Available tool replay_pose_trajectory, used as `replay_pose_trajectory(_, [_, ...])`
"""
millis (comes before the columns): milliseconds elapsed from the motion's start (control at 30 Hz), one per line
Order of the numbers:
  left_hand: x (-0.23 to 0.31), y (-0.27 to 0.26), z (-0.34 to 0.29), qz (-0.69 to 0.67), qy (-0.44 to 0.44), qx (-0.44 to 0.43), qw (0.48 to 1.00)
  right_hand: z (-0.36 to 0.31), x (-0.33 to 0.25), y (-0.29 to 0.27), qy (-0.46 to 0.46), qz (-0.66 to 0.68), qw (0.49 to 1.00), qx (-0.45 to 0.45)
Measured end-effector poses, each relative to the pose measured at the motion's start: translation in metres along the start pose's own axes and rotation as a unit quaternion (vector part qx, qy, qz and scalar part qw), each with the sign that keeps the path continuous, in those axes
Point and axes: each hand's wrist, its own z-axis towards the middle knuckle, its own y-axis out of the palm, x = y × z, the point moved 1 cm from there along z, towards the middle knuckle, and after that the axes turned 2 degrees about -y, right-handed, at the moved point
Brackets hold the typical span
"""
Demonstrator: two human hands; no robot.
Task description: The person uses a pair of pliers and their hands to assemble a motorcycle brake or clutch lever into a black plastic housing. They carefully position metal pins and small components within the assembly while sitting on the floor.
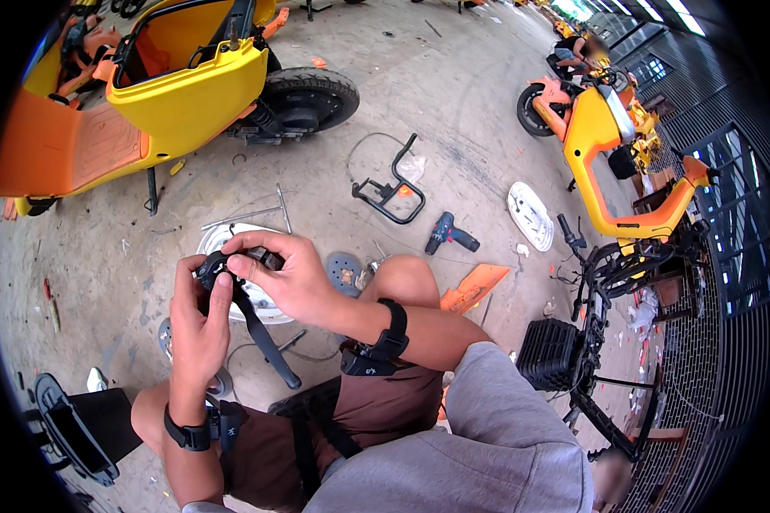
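Note:
Both hands are close together over a white plastic shell on the floor. Between them is a black scooter brake lever with a small switch housing at its upper end; the long lever hangs down towards my knees. My left hand is closed around the housing, its thumb pressed on the front. The right hand pinches the same housing from the other side, thumb and fingertips against its top. Whatever small part lies under the right fingertips is hidden.
A black and red cordless drill, a bent black tube frame, a T-handle wrench and an orange panel lie ahead. Yellow scooters stand around. A screwdriver lies left. Another person crouches far right.

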Motion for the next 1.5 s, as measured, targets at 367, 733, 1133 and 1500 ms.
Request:
replay_pose_trajectory(367, [-0.002, 0.001, 0.000, 0.025, 0.019, 0.020, 0.999, -0.001, -0.001, 0.002, 0.011, 0.002, 1.000, -0.003])
replay_pose_trajectory(733, [0.000, 0.008, 0.000, 0.033, 0.005, 0.078, 0.996, -0.006, 0.009, 0.004, 0.005, 0.007, 1.000, 0.000])
replay_pose_trajectory(1133, [-0.006, 0.001, 0.005, -0.094, 0.015, 0.158, 0.983, 0.003, -0.001, 0.003, 0.083, 0.119, 0.981, 0.127])
replay_pose_trajectory(1500, [-0.008, -0.032, 0.002, -0.159, -0.030, 0.180, 0.970, 0.023, 0.018, -0.003, 0.216, 0.293, 0.908, 0.205])
